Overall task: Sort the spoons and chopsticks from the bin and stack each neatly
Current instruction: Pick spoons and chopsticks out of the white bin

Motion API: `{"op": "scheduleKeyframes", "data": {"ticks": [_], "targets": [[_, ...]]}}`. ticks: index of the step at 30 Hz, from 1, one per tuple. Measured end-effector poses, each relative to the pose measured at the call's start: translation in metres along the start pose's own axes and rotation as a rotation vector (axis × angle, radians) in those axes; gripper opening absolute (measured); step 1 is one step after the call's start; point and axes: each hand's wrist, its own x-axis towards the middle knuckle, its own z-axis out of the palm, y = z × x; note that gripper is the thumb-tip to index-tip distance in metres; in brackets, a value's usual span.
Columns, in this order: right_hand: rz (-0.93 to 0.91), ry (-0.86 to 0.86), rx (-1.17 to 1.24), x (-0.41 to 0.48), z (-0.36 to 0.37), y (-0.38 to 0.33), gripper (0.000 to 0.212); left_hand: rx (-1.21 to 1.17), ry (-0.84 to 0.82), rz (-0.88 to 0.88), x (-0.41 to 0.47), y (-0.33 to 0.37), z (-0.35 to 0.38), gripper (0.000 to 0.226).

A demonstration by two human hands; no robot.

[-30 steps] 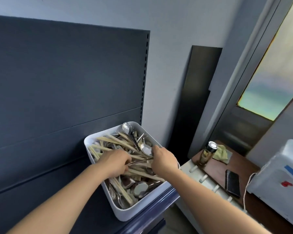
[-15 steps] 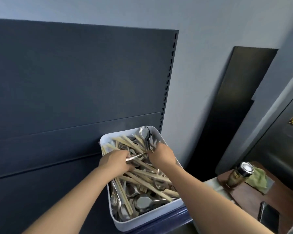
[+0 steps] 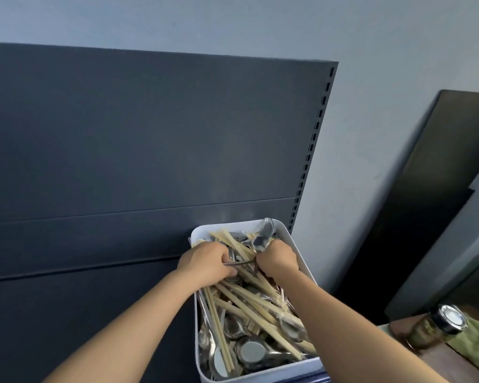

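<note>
Both hands, left [image 3: 206, 260] and right [image 3: 278, 259], curl closed on spoon handles [image 3: 239, 262] inside the white bin [image 3: 299, 258]; tangled chopsticks [image 3: 256, 301] overlie spoons [image 3: 250, 351]. A jar [image 3: 437, 327] stands right.

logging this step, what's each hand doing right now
left hand: closed on a metal spoon handle in the bin
right hand: closed, contents cannot be told

No text, number or brand can be read anywhere. The jar [image 3: 437, 331] to the right of the bin [image 3: 296, 244] carries a label, but it is too blurred to make out.
</note>
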Motion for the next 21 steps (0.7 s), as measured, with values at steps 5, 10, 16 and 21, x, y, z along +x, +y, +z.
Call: {"op": "scheduleKeyframes", "data": {"ticks": [5, 10, 16, 21], "targets": [[0.064, -0.053, 0.134, -0.006, -0.002, 0.0, 0.012, -0.078, 0.059, -0.053, -0.004, 0.006, -0.007, 0.038], [0.05, -0.071, 0.16, -0.014, -0.007, 0.006, 0.019, -0.13, 0.114, -0.098, -0.008, 0.01, -0.008, 0.031], [-0.024, -0.004, 0.235, -0.027, -0.016, 0.011, 0.026, -0.23, 0.179, -0.15, -0.022, 0.02, -0.004, 0.028], [-0.071, -0.078, 0.117, -0.036, -0.013, 0.016, 0.022, -0.199, 0.191, -0.205, -0.033, 0.035, 0.005, 0.024]]}}
